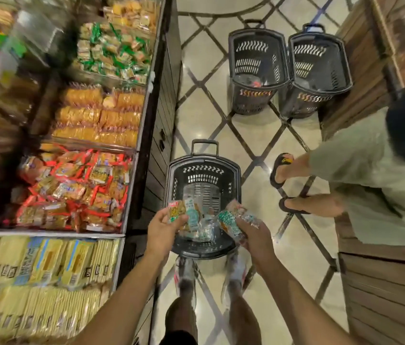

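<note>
My left hand (164, 226) and right hand (255, 232) each grip a few snack packs (178, 212) just above the floor basket (203, 170), where others seem to lie already, so picking looks done and dropping them in is left.

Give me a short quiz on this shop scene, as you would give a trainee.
1. True or false: the left hand and the right hand each hold snack packets.
2. How many black baskets stand on the floor? A two, B three, C four.
3. Fill the gap: the basket under the hands is the ___ of them to the person.
Key: 1 true; 2 B; 3 nearest.
</note>
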A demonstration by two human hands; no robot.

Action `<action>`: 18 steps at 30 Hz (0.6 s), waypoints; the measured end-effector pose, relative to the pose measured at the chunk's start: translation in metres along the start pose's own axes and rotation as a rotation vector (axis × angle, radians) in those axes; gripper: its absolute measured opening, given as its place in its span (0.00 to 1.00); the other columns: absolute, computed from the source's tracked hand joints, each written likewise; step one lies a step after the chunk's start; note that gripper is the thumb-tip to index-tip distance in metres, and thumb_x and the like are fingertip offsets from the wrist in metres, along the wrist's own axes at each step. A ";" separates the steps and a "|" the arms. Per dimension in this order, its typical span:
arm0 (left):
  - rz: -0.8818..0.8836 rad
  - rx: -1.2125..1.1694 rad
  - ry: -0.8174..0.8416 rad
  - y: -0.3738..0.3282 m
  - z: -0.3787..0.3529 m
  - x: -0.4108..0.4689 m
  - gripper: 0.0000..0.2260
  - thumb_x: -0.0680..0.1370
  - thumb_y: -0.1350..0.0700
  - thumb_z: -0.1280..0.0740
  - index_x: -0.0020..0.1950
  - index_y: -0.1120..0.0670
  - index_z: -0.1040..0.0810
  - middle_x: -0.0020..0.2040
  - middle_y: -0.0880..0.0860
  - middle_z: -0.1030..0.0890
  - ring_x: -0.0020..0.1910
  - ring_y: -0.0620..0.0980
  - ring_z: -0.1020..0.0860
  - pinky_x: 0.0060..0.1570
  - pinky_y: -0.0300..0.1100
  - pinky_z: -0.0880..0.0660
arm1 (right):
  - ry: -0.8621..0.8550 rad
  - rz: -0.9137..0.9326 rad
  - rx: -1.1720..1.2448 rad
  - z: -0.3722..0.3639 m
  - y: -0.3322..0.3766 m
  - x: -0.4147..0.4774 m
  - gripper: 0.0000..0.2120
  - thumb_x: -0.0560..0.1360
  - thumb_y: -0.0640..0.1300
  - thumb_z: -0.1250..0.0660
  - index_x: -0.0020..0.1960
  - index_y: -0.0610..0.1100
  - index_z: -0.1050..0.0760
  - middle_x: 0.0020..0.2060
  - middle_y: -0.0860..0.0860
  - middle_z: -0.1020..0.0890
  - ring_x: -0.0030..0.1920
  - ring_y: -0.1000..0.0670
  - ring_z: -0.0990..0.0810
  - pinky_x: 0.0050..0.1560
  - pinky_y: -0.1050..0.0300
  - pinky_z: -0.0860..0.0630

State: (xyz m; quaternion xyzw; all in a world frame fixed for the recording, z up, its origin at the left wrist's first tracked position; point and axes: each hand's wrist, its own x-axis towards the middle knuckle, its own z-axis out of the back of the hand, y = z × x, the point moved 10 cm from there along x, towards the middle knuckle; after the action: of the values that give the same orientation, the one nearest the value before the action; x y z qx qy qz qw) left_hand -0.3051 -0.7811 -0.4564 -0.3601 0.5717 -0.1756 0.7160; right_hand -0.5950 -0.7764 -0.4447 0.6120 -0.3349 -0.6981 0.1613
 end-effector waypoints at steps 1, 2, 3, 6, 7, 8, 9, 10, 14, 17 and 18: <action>0.032 0.008 -0.020 0.020 -0.001 0.015 0.24 0.70 0.54 0.16 0.63 0.55 0.19 0.56 0.54 0.13 0.56 0.56 0.15 0.61 0.58 0.19 | -0.004 -0.024 -0.023 0.000 -0.013 0.017 0.08 0.78 0.39 0.26 0.57 0.40 0.18 0.48 0.40 0.12 0.47 0.39 0.13 0.53 0.43 0.18; 0.055 0.010 -0.028 0.036 -0.004 0.028 0.22 0.71 0.56 0.18 0.62 0.56 0.19 0.56 0.55 0.13 0.55 0.56 0.14 0.60 0.58 0.19 | -0.007 -0.054 -0.044 -0.002 -0.026 0.033 0.10 0.77 0.40 0.25 0.57 0.39 0.19 0.48 0.40 0.12 0.46 0.40 0.13 0.54 0.42 0.18; 0.072 0.014 -0.047 0.053 -0.007 0.043 0.21 0.72 0.58 0.18 0.62 0.57 0.19 0.57 0.57 0.14 0.55 0.57 0.14 0.60 0.57 0.18 | -0.013 -0.070 -0.062 -0.003 -0.038 0.050 0.14 0.76 0.40 0.23 0.58 0.38 0.21 0.49 0.38 0.13 0.45 0.39 0.15 0.54 0.40 0.18; 0.132 0.010 -0.104 0.096 -0.010 0.079 0.21 0.74 0.62 0.21 0.64 0.60 0.22 0.57 0.58 0.15 0.51 0.56 0.16 0.54 0.49 0.17 | 0.008 -0.086 -0.168 -0.005 -0.086 0.109 0.27 0.67 0.49 0.18 0.54 0.34 0.26 0.50 0.33 0.17 0.44 0.40 0.16 0.55 0.36 0.18; 0.147 0.023 -0.107 0.115 -0.013 0.096 0.20 0.74 0.65 0.22 0.64 0.61 0.22 0.54 0.57 0.16 0.46 0.55 0.17 0.47 0.44 0.18 | 0.015 -0.110 -0.209 -0.007 -0.104 0.128 0.28 0.66 0.50 0.17 0.53 0.35 0.26 0.50 0.34 0.17 0.45 0.42 0.15 0.57 0.37 0.18; 0.164 0.033 -0.123 0.131 -0.014 0.111 0.20 0.75 0.68 0.24 0.65 0.65 0.23 0.51 0.58 0.16 0.43 0.54 0.19 0.42 0.41 0.18 | 0.010 -0.121 -0.227 -0.011 -0.114 0.143 0.24 0.68 0.49 0.17 0.52 0.36 0.25 0.49 0.36 0.16 0.46 0.44 0.14 0.56 0.42 0.17; 0.184 0.038 -0.136 0.147 -0.014 0.126 0.20 0.75 0.69 0.24 0.65 0.68 0.24 0.52 0.61 0.16 0.43 0.56 0.19 0.44 0.43 0.18 | 0.004 -0.132 -0.255 -0.013 -0.124 0.159 0.18 0.71 0.45 0.18 0.51 0.39 0.23 0.47 0.40 0.15 0.44 0.50 0.14 0.53 0.52 0.17; 0.206 0.049 -0.147 0.165 -0.014 0.143 0.21 0.73 0.70 0.23 0.64 0.68 0.24 0.55 0.63 0.16 0.48 0.59 0.17 0.51 0.49 0.17 | 0.000 -0.135 -0.276 -0.018 -0.130 0.171 0.13 0.74 0.42 0.20 0.50 0.41 0.23 0.45 0.44 0.16 0.41 0.56 0.16 0.46 0.62 0.20; 0.215 0.139 -0.199 0.235 -0.011 0.215 0.18 0.69 0.70 0.20 0.54 0.57 0.19 0.49 0.57 0.14 0.54 0.64 0.16 0.57 0.66 0.20 | 0.022 -0.137 -0.415 -0.033 -0.183 0.236 0.15 0.76 0.45 0.23 0.49 0.39 0.27 0.41 0.42 0.23 0.39 0.47 0.23 0.40 0.60 0.29; 0.186 0.320 -0.200 0.248 -0.023 0.256 0.20 0.66 0.61 0.17 0.50 0.45 0.21 0.45 0.47 0.15 0.48 0.58 0.15 0.50 0.58 0.16 | 0.020 -0.198 -0.489 -0.045 -0.233 0.283 0.20 0.74 0.48 0.21 0.42 0.46 0.34 0.40 0.46 0.30 0.40 0.48 0.27 0.41 0.51 0.33; 0.195 0.365 -0.170 0.257 -0.029 0.271 0.20 0.67 0.60 0.18 0.51 0.46 0.23 0.45 0.46 0.17 0.47 0.56 0.16 0.48 0.50 0.17 | 0.024 -0.216 -0.488 -0.049 -0.251 0.300 0.21 0.74 0.45 0.21 0.41 0.47 0.35 0.40 0.46 0.30 0.40 0.48 0.28 0.41 0.51 0.33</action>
State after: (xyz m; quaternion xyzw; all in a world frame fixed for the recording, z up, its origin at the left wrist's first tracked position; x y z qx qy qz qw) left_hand -0.2965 -0.7955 -0.8302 -0.1813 0.5001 -0.1751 0.8285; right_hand -0.5611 -0.7985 -0.8364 0.5955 -0.0874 -0.7640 0.2325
